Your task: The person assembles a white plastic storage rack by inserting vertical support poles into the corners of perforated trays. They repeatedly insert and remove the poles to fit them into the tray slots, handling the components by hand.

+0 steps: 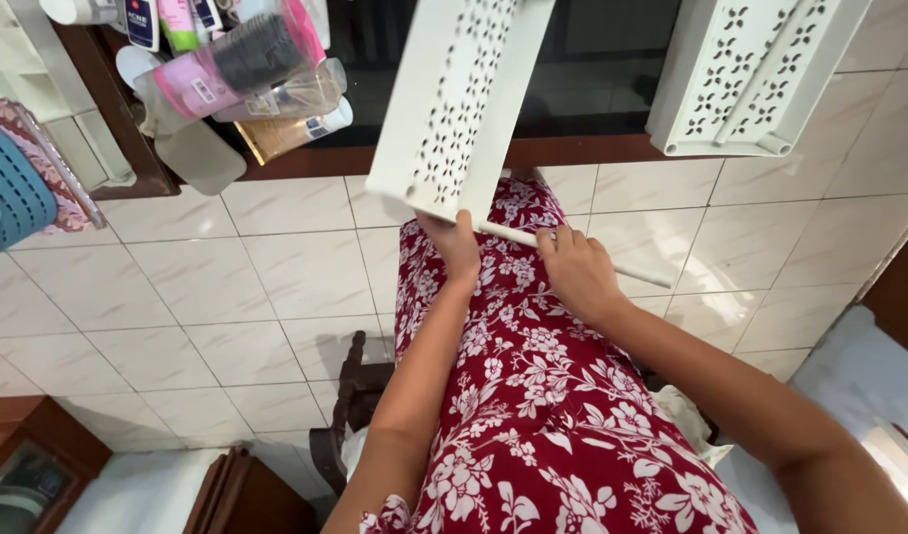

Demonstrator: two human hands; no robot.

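Holding: white perforated shelf panel [454, 99], tilted over the tiled floor [227, 287].
Left hand [454, 242]: closed on the panel's lower corner.
Right hand [578, 272]: wrapped around a thin white tube [632, 272] beside that corner.
Doing it well: probably steady the panel and line tube with corner socket.

Second white perforated shelf [751, 74], toiletry bottles [238, 61] on dark ledge, blue basket [11, 188], marbled floor tiles [217, 287]

One head-worn camera looks steeply down, close above the hands, edges perhaps distorted.
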